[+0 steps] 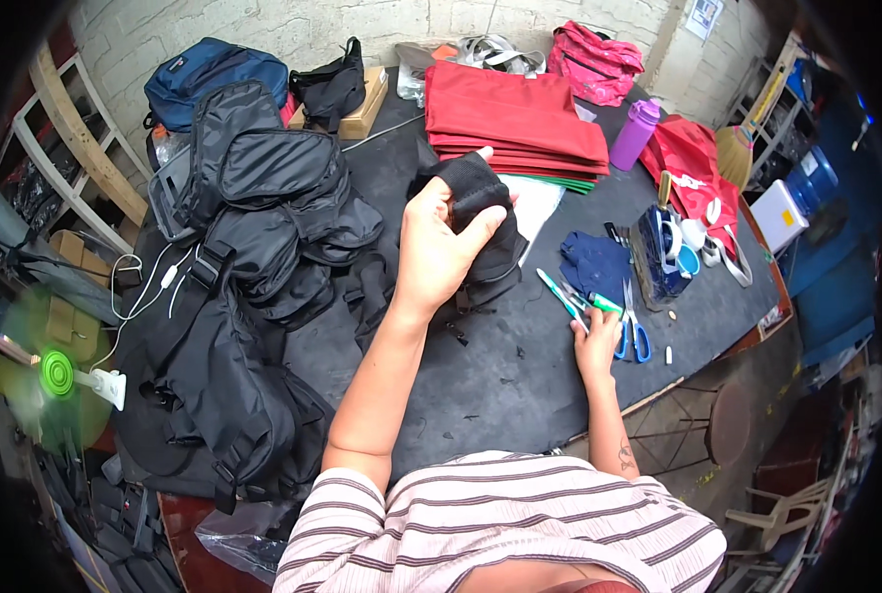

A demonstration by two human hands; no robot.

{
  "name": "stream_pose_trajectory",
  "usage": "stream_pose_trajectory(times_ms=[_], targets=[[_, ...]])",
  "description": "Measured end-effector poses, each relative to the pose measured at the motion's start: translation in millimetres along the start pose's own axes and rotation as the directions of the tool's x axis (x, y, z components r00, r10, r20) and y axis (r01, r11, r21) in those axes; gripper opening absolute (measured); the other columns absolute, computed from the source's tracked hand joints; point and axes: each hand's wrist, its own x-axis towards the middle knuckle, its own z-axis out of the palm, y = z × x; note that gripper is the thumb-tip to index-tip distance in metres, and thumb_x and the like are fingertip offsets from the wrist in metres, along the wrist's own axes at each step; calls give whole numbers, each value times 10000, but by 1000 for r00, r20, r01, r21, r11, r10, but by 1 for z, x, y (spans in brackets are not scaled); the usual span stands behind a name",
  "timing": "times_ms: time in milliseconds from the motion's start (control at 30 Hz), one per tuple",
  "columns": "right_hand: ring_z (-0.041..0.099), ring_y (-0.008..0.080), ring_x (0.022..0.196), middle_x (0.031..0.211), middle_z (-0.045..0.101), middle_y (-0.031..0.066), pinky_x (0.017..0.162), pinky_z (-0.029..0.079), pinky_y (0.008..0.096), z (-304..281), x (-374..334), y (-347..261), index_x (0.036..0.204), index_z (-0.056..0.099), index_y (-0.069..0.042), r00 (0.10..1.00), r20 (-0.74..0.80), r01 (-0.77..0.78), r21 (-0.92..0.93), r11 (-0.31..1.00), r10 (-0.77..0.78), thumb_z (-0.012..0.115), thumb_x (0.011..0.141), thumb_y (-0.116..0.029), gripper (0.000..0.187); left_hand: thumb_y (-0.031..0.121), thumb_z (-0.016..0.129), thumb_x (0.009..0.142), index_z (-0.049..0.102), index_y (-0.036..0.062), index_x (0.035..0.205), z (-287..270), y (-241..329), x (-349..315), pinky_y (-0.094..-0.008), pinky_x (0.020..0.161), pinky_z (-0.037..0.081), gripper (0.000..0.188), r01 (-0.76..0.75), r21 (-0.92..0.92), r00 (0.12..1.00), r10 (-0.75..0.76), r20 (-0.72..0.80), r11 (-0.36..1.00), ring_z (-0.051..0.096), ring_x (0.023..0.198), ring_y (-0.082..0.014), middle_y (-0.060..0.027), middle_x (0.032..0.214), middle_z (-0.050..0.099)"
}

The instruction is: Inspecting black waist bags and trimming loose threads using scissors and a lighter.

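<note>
My left hand is raised over the middle of the table, its fingers and thumb closed around a black fabric bag. The bag's lower part hangs below the hand, and folds hide its full shape. Farther right and lower, my right hand rests at the tabletop with bent fingers. Just beyond its fingertips is a small green object. A slim teal-and-white tool runs down to the thumb. Blue-handled scissors lie right beside this hand. What its fingers hold is too small to make out.
Black backpacks pile up on the left, near a spinning green fan. Folded red fabric lies at the back beside a purple bottle. Dark blue cloth and a tool holder stand to the right.
</note>
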Motion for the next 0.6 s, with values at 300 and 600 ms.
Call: stream_pose_trajectory(times_ms=[300, 600], targets=[[512, 185, 909, 942, 532, 79, 812, 399, 281, -75, 64, -121, 925, 606, -5, 976, -149, 204, 875, 438, -158, 622, 816, -187, 213, 155, 609, 856, 623, -35, 1030, 15, -8, -4, -215, 686, 467, 257, 206, -13, 977, -205, 67, 979, 584, 764, -75, -42, 867, 650], [479, 46, 702, 784, 569, -14, 622, 400, 197, -107, 85, -176, 862, 630, 31, 938, 188, -148, 977, 154, -290, 651, 818, -154, 191, 82, 591, 848, 602, -24, 616, 5, -33, 17, -198, 536, 450, 255, 28, 291, 999, -19, -34, 956, 572, 599, -71, -119, 719, 662]])
